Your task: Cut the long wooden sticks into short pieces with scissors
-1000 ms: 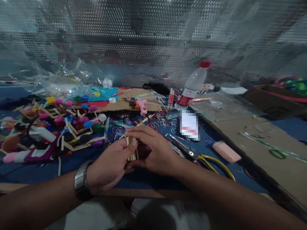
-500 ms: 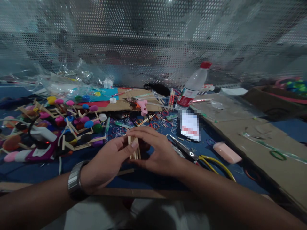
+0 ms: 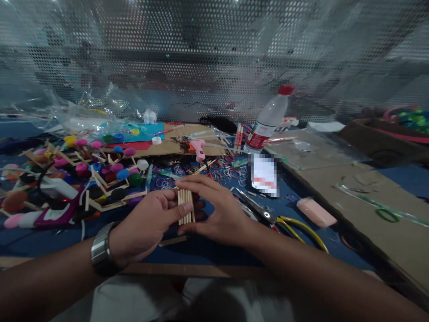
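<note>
Several thin wooden sticks [image 3: 185, 206] stand side by side in a small bundle between my hands. My left hand [image 3: 150, 219], with a metal watch on its wrist, grips the bundle with the thumb across its front. My right hand [image 3: 219, 212] curves round the right side, its fingertips at the top and bottom ends of the sticks. A single flat wooden stick [image 3: 172, 241] lies on the blue table just below my hands. The far side of the bundle is partly hidden by my fingers.
Coloured figures on sticks [image 3: 115, 172] and a purple glue gun [image 3: 62, 210] lie at left. Behind my hands are scattered rubber bands and a pink glue gun [image 3: 197, 150]. Yellow-handled scissors [image 3: 268, 214], a phone [image 3: 264, 175], a bottle [image 3: 264, 123] and a pink block [image 3: 317, 212] are at right.
The bundle has turned so that more of its front shows, with the sticks lying flatter in a row. My left hand has shifted slightly left.
</note>
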`<action>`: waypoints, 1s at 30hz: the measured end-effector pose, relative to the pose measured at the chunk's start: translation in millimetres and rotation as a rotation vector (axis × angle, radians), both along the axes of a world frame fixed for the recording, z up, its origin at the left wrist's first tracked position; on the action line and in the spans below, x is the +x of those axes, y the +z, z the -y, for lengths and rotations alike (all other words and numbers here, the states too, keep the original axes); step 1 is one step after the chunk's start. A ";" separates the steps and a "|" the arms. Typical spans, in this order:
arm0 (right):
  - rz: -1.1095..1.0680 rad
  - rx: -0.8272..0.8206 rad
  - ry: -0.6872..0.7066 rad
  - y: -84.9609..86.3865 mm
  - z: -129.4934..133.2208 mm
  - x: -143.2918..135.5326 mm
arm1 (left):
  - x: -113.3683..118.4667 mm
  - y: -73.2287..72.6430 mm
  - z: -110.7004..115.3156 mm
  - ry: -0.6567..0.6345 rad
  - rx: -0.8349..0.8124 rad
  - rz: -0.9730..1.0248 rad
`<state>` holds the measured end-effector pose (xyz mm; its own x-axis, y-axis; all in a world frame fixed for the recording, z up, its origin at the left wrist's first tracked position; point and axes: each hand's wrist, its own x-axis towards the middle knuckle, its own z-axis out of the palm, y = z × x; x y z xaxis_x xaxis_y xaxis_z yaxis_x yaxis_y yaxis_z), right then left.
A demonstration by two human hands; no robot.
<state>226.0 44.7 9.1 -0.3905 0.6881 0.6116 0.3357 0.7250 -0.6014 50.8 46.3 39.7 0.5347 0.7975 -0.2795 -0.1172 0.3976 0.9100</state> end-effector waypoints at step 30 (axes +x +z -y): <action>0.014 -0.056 0.048 1.6 4.1 -6.0 | 2.1 -8.3 10.1 0.098 -0.185 0.049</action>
<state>219.9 40.5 10.7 -0.4327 0.7014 0.5665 0.3100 0.7057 -0.6371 52.9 36.2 31.4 0.4736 0.7838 -0.4017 -0.2063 0.5421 0.8146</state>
